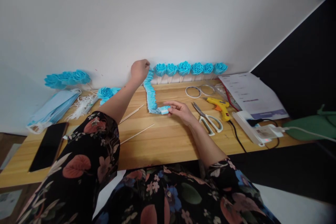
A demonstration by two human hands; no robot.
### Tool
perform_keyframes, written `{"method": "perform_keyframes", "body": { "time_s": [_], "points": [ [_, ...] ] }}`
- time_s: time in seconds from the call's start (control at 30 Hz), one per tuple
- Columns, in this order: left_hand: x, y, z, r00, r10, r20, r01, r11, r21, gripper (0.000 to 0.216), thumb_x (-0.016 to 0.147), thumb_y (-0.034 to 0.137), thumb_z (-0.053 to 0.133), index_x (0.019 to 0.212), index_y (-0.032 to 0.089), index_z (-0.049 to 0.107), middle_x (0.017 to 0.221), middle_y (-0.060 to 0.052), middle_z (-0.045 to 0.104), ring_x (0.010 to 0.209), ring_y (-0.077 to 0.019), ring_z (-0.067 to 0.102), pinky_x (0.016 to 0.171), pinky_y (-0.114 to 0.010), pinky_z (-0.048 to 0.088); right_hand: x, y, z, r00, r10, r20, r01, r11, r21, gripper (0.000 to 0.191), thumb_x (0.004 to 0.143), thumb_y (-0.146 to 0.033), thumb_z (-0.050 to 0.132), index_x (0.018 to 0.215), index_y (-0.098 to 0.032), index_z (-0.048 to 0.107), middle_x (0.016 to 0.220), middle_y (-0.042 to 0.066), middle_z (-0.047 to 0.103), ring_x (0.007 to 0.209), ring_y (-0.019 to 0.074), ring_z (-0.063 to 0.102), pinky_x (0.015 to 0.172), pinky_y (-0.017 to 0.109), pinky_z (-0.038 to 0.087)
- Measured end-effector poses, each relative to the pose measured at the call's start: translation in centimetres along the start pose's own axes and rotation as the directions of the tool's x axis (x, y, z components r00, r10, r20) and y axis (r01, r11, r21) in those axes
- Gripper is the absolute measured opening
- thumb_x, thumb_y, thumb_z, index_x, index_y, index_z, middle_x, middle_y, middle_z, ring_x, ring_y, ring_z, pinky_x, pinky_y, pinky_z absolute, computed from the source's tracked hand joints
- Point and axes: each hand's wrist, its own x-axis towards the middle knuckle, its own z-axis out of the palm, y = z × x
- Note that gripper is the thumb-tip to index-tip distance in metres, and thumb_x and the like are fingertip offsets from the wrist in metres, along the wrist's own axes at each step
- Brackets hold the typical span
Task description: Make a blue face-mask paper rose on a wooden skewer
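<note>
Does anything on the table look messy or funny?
Yes. One blue rose lies tipped over on the table, away from the neat row of roses standing along the wall. Left hand and right hand hold a blue strip.

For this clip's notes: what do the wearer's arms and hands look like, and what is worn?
The left hand and right hand are bare: no gloves, no watch or bracelet showing. The left sleeve and right sleeve end near the elbow: black fabric printed with coral-red leaves, small pink and white flowers, some blue and green.
</note>
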Motion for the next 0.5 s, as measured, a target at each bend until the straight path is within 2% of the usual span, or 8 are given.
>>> {"method": "perform_keyframes", "body": {
  "time_s": [0.1, 0.27, 0.5],
  "points": [
    [0.2, -0.3, 0.5, 1.0, 0.018, 0.013, -0.019, 0.995, 0.097, 0.03, 0.086, 0.018, 0.05, 0.097, 0.02, 0.078, 0.102, -0.015, 0.076, 0.105, -0.0347, 0.066, 0.089, -0.044, 0.046, 0.0, 0.0, 0.0, 1.0, -0.006, -0.007, 0.006, 1.0, -0.007, 0.04, 0.077, -0.045, 0.08, 0.109, -0.022, 0.078, 0.068, -0.002, 0.066, 0.066, 0.0142, 0.061, 0.07, 0.028, 0.045],
    [0.1, -0.3, 0.9, 0.999, 0.038, 0.028, -0.041, 0.99, 0.134, 0.027, 0.091, 0.021, 0.05, 0.1, 0.018, 0.076, 0.096, -0.016, 0.073, 0.103, -0.0352, 0.065, 0.087, -0.044, 0.044, 0.1, -0.1, 0.0, 1.0, -0.009, -0.023, 0.009, 1.0, 0.01, 0.04, 0.076, -0.045, 0.081, 0.109, -0.022, 0.078, 0.076, 0.0, 0.071, 0.066, 0.0137, 0.061, 0.069, 0.028, 0.047],
    [-0.1, -0.3, -0.7, 0.994, 0.068, 0.082, -0.078, 0.989, 0.125, 0.036, 0.093, 0.021, 0.047, 0.116, 0.018, 0.075, 0.117, -0.017, 0.075, 0.114, -0.0363, 0.065, 0.097, -0.045, 0.044, 0.0, -0.3, -0.2, 1.0, -0.012, -0.018, 0.012, 1.0, 0.016, 0.04, 0.076, -0.045, 0.081, 0.109, -0.021, 0.078, 0.072, 0.0, 0.069, 0.065, 0.0135, 0.061, 0.069, 0.027, 0.046]
  ]
}}
